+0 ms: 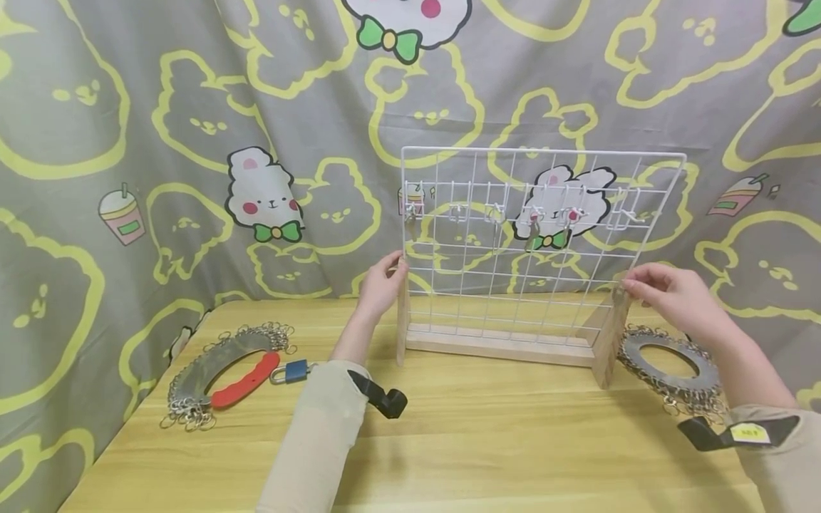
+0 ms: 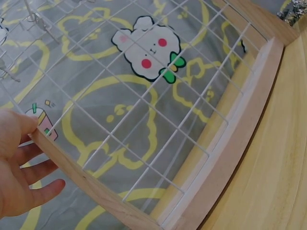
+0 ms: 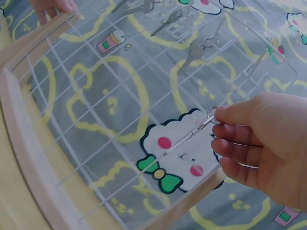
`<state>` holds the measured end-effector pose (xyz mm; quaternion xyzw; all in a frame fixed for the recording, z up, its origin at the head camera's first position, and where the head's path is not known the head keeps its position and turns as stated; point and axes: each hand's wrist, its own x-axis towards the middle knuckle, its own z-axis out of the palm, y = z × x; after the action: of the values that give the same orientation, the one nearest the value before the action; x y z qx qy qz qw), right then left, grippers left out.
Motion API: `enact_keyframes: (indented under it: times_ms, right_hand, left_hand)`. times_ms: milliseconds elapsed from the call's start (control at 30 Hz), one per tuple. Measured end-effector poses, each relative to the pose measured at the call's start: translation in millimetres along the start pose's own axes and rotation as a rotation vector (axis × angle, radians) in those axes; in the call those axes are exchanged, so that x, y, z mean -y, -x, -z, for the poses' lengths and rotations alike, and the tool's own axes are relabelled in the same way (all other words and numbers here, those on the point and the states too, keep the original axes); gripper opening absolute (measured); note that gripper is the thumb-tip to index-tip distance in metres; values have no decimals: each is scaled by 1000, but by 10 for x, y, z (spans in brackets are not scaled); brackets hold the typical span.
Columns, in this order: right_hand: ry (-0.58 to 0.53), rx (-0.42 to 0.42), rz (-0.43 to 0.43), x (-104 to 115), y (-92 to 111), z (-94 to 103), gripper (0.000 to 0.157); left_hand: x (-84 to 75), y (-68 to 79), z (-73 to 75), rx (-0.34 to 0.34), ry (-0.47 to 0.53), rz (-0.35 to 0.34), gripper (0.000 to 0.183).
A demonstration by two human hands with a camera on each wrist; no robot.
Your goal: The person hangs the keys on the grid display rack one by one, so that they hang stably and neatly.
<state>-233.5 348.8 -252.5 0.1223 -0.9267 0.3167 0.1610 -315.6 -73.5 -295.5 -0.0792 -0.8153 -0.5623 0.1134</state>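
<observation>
A white wire grid rack [image 1: 500, 274] with a wooden base stands upright on the table. At its left side my left hand [image 1: 383, 285] grips the top of the wooden post [image 2: 72, 167], thumb in front and the other fingers behind. My right hand [image 3: 268, 139] pinches the small ring of a silver key [image 3: 192, 134] between thumb and forefinger, beside the right wooden post [image 1: 612, 338]. Hooks run in a row across the grid, and several keys hang from them, one key [image 3: 196, 52] showing in the right wrist view.
To the left lie a metal key ring plate [image 1: 218, 363] with a red handle [image 1: 246, 381] and many small rings, and a blue padlock [image 1: 295, 371]. A round metal ring plate [image 1: 641, 356] lies right of the rack. A patterned curtain [image 1: 321, 128] hangs behind the table.
</observation>
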Motion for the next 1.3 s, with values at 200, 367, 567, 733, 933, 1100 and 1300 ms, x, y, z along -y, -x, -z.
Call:
enact_keyframes:
  times_ms: [200, 367, 567, 733, 933, 1100, 1300]
  right_hand:
    - [0, -67, -1, 129, -97, 153, 30]
    - [-12, -155, 8, 240, -141, 244, 27]
    - [-59, -201, 2, 347, -182, 335, 23]
    - [-100, -242, 24, 418, -211, 373, 14]
    - [-121, -268, 22, 462, -263, 389, 12]
    - [-118, -269, 22, 470, -297, 359, 18]
    - [-102, -267, -7, 459, -291, 303, 25]
  left_hand:
    - [-16, -8, 7, 5, 0, -1, 45]
    - [-13, -6, 10, 3, 2, -5, 45]
    - [-2, -8, 17, 1, 10, -11, 45]
    - [-2, 1, 18, 2, 19, -6, 45]
    - [9, 0, 14, 2, 21, -6, 44]
    - [25, -6, 3, 2, 19, -4, 44]
    - [18, -2, -11, 3, 18, -7, 44]
